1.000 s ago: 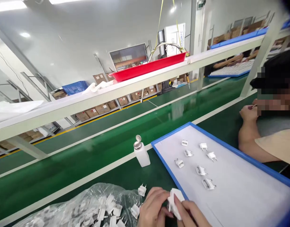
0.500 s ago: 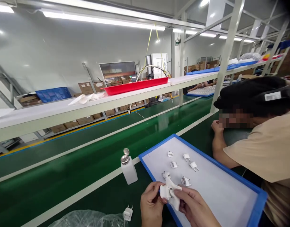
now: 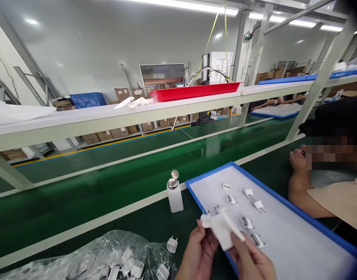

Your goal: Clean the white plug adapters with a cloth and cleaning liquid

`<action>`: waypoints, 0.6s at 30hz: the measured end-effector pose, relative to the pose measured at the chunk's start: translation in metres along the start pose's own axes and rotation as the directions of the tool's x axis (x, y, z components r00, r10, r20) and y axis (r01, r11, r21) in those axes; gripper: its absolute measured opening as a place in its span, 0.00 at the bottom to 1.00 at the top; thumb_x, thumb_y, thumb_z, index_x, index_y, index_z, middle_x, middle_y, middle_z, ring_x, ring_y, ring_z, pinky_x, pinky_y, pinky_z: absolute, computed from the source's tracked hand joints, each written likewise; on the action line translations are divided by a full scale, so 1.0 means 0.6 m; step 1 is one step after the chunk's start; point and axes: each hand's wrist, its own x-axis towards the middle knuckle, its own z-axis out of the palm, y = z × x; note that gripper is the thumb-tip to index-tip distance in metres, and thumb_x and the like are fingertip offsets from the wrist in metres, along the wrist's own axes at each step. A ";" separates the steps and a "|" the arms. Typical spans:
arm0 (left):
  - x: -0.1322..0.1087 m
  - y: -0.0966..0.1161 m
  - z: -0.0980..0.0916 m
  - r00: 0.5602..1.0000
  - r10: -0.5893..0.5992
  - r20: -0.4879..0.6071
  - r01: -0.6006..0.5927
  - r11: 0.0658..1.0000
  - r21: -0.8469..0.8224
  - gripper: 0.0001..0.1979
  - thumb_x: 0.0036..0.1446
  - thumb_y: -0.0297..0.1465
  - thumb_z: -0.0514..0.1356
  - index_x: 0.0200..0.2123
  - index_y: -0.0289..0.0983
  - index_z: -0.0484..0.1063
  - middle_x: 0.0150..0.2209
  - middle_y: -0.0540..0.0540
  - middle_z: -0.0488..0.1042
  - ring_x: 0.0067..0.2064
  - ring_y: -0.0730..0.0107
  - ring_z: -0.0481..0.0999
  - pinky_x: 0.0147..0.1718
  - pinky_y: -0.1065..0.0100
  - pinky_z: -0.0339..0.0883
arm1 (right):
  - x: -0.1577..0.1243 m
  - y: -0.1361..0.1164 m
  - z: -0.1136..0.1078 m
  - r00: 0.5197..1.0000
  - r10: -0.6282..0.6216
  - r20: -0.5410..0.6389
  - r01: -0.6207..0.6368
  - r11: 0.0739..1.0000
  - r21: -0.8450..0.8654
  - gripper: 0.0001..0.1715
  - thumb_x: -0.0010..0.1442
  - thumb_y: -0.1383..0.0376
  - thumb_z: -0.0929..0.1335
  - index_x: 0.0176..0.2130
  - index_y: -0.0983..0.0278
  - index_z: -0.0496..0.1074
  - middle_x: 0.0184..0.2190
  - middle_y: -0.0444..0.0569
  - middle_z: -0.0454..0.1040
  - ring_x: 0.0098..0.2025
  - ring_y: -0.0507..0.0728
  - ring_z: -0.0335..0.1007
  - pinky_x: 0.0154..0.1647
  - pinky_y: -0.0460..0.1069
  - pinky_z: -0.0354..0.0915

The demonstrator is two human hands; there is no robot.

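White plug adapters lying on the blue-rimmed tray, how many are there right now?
7 small white plastic plug adapters lie on the blue-rimmed white tray. The white cloth may hide more.

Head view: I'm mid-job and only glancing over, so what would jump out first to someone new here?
Low in the middle, the left hand pinches a small white plug while the right hand holds a white cloth against it. Right behind them lies a blue-rimmed white tray with several more plugs in loose rows, and a white pump bottle stands just left of it. A clear bag of plugs sprawls at lower left.
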 end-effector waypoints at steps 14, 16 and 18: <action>-0.040 0.005 0.029 0.995 0.025 0.095 -0.045 0.975 0.219 0.12 0.36 0.27 0.78 0.25 0.32 0.81 0.28 0.43 0.81 0.39 0.59 0.81 0.44 0.66 0.73 | 0.008 -0.006 0.012 0.622 -0.624 0.472 0.774 0.398 -0.493 0.24 0.72 0.62 0.60 0.65 0.54 0.65 0.42 0.50 0.73 0.42 0.54 0.75 0.45 0.46 0.72; -0.043 0.003 0.029 0.995 0.052 0.085 -0.074 0.957 0.279 0.11 0.37 0.27 0.76 0.26 0.33 0.80 0.27 0.45 0.80 0.38 0.58 0.81 0.44 0.64 0.72 | 0.005 0.002 0.015 0.628 -0.601 0.495 0.770 0.388 -0.506 0.25 0.72 0.62 0.59 0.66 0.54 0.64 0.41 0.50 0.73 0.41 0.55 0.75 0.45 0.47 0.72; -0.042 -0.001 0.024 0.995 0.083 0.050 -0.094 0.949 0.302 0.12 0.38 0.28 0.76 0.26 0.34 0.79 0.26 0.46 0.79 0.37 0.58 0.80 0.43 0.63 0.71 | 0.000 0.003 0.017 0.614 -0.595 0.519 0.783 0.371 -0.500 0.27 0.72 0.62 0.59 0.67 0.53 0.62 0.41 0.50 0.74 0.41 0.56 0.74 0.45 0.48 0.72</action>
